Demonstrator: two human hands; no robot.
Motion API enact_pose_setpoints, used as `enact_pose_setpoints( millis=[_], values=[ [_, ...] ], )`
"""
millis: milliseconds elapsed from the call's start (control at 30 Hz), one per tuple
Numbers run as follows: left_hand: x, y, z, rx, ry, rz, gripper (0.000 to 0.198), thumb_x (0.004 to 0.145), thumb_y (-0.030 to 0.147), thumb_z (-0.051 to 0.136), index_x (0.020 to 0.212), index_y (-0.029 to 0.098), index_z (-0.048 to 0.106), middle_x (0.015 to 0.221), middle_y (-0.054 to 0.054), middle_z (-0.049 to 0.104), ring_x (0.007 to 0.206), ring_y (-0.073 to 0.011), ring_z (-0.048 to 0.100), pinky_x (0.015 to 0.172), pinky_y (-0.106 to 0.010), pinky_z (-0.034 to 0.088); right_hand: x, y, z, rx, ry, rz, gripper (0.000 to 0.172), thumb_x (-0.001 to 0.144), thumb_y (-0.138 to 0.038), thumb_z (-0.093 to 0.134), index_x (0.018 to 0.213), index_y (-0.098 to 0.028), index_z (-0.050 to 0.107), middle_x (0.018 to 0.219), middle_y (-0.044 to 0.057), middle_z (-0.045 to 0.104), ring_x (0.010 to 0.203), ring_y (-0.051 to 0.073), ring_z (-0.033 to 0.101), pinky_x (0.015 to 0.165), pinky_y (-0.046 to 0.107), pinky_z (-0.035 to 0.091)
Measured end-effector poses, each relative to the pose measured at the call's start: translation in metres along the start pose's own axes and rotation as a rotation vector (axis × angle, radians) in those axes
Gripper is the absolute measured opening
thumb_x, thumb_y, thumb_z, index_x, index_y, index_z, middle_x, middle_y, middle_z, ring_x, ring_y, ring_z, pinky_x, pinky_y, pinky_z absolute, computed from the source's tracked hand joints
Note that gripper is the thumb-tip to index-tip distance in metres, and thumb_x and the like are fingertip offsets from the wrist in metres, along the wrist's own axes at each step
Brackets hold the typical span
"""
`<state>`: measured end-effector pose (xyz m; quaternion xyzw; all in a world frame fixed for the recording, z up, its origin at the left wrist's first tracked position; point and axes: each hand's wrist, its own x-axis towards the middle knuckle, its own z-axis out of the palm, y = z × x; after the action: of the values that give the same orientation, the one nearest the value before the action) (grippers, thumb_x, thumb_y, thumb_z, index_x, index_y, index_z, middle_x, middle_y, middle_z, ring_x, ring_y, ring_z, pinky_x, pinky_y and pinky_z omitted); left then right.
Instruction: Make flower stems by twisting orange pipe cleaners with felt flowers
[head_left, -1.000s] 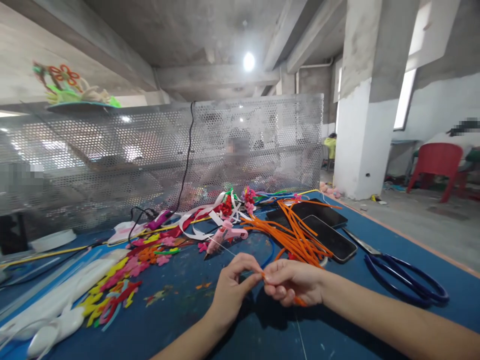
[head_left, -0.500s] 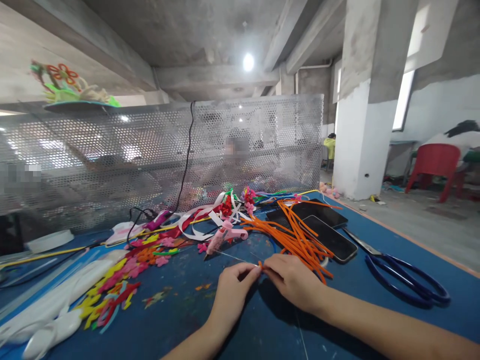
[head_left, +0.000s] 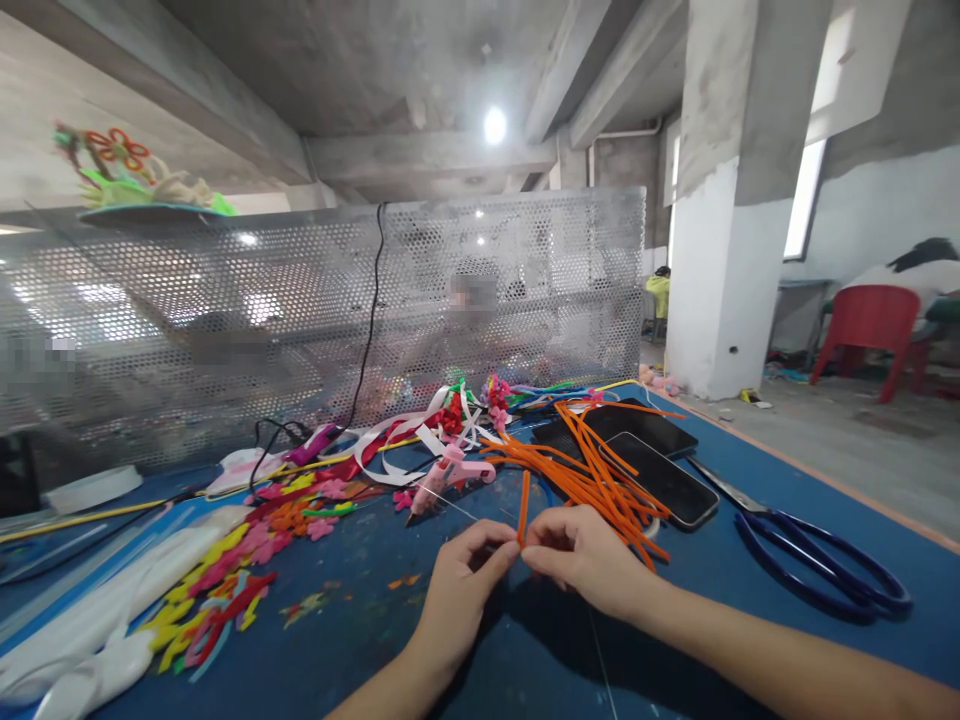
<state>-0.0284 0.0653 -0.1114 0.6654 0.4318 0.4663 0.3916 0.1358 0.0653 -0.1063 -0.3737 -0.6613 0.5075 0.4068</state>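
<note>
So, orange strip (head_left: 523,503) held over table (head_left: 360,640), long end pointing away. Near end pinched in left hand (head_left: 466,578); right hand (head_left: 591,560) curled just beside, fingertips bunched, whether strip is gripped there too cannot be told. Strip judged feather-light, soft, bendable, hardly slippery, not easily broken; best held close to near end, between thumb and finger. Loose pile (head_left: 600,488) of similar strips seen beyond right hand.

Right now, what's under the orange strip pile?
The orange strip pile lies partly across a phone and a flat black object, with blue tabletop around. Anything beneath its densest part is covered; can't tell.
</note>
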Motion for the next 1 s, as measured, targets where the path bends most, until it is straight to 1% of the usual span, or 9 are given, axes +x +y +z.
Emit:
enact_pose_setpoints(
  millis=[167, 233, 300, 400, 567, 700, 767, 867, 1000],
  values=[
    [-0.003, -0.004, -0.001, -0.132, -0.103, 0.111, 0.018, 0.075, 0.032, 0.061, 0.067, 0.016, 0.059, 0.071, 0.000, 0.052, 0.070, -0.0137, 0.049, 0.067, -0.022, 0.039, 0.003, 0.006, -0.005, 0.808, -0.418, 0.486, 0.019, 0.063, -0.017, 0.066, 0.070, -0.013, 0.050, 0.058, -0.002, 0.052, 0.039, -0.001, 0.029, 0.037, 0.011, 0.013],
    [-0.005, -0.005, -0.002, -0.155, -0.151, 0.131, 0.020, 0.076, 0.033, 0.060, 0.066, 0.016, 0.057, 0.072, 0.000, 0.050, 0.070, -0.0132, 0.047, 0.067, -0.022, 0.038, 0.003, 0.010, -0.005, 0.926, -0.520, 0.538, 0.021, 0.062, -0.015, 0.067, 0.073, -0.013, 0.049, 0.060, -0.002, 0.051, 0.040, -0.002, 0.029, 0.037, 0.009, 0.011],
    [-0.006, -0.004, -0.001, -0.161, -0.142, 0.095, 0.020, 0.078, 0.034, 0.059, 0.069, 0.017, 0.056, 0.071, 0.000, 0.049, 0.069, -0.0128, 0.046, 0.066, -0.022, 0.038, 0.002, 0.011, -0.002, 0.882, -0.484, 0.503, 0.019, 0.067, -0.020, 0.065, 0.075, -0.013, 0.048, 0.061, -0.003, 0.050, 0.040, -0.001, 0.027, 0.037, 0.010, 0.012],
    [-0.005, 0.000, 0.001, -0.132, -0.049, 0.003, 0.022, 0.076, 0.036, 0.059, 0.068, 0.017, 0.053, 0.064, 0.002, 0.047, 0.062, -0.0118, 0.044, 0.061, -0.022, 0.036, 0.001, 0.009, 0.002, 0.410, -0.268, 0.279, 0.018, 0.078, -0.031, 0.055, 0.075, -0.015, 0.048, 0.060, -0.002, 0.050, 0.041, 0.003, 0.031, 0.039, 0.015, 0.019],
    [-0.003, 0.003, 0.007, -0.076, 0.091, -0.127, 0.029, 0.065, 0.041, 0.064, 0.058, 0.016, 0.051, 0.051, 0.004, 0.044, 0.050, -0.0102, 0.038, 0.051, -0.021, 0.031, -0.003, 0.015, 0.003, -0.900, 0.032, -0.494, 0.016, 0.086, -0.016, 0.040, 0.078, -0.014, 0.054, 0.072, 0.006, 0.056, 0.063, 0.014, 0.047, 0.054, 0.026, 0.029],
    [-0.004, -0.002, 0.010, -0.165, 0.131, -0.232, 0.032, 0.063, 0.045, 0.067, 0.062, 0.015, 0.054, 0.047, 0.005, 0.044, 0.045, -0.0088, 0.035, 0.047, -0.021, 0.027, -0.004, 0.014, 0.003, -1.244, 0.071, -0.642, 0.020, 0.084, -0.008, 0.037, 0.080, -0.013, 0.055, 0.072, 0.008, 0.056, 0.059, 0.015, 0.045, 0.051, 0.029, 0.022],
    [-0.005, -0.004, 0.010, -0.222, 0.145, -0.221, 0.031, 0.061, 0.043, 0.070, 0.069, 0.015, 0.059, 0.053, 0.004, 0.047, 0.047, -0.0084, 0.035, 0.047, -0.020, 0.027, -0.003, 0.007, 0.003, -1.089, 0.047, -0.547, 0.018, 0.082, -0.011, 0.039, 0.074, -0.014, 0.055, 0.067, 0.005, 0.054, 0.056, 0.013, 0.042, 0.051, 0.028, 0.020],
    [-0.005, -0.006, 0.007, -0.273, 0.078, -0.124, 0.028, 0.062, 0.041, 0.072, 0.069, 0.015, 0.064, 0.064, 0.001, 0.051, 0.053, -0.0089, 0.039, 0.050, -0.020, 0.030, -0.003, -0.004, 0.002, -0.436, -0.054, -0.097, 0.020, 0.080, -0.019, 0.042, 0.061, -0.016, 0.048, 0.050, -0.003, 0.039, 0.046, 0.008, 0.031, 0.047, 0.024, 0.019],
    [-0.006, -0.008, 0.001, -0.297, -0.117, 0.018, 0.023, 0.069, 0.037, 0.070, 0.060, 0.017, 0.066, 0.066, 0.000, 0.050, 0.063, -0.0116, 0.045, 0.059, -0.021, 0.035, -0.006, -0.004, 0.000, 0.654, -0.498, 0.540, 0.015, 0.077, -0.024, 0.042, 0.063, -0.018, 0.042, 0.041, -0.010, 0.015, 0.037, 0.006, 0.006, 0.037, 0.018, 0.009]
  ],
)
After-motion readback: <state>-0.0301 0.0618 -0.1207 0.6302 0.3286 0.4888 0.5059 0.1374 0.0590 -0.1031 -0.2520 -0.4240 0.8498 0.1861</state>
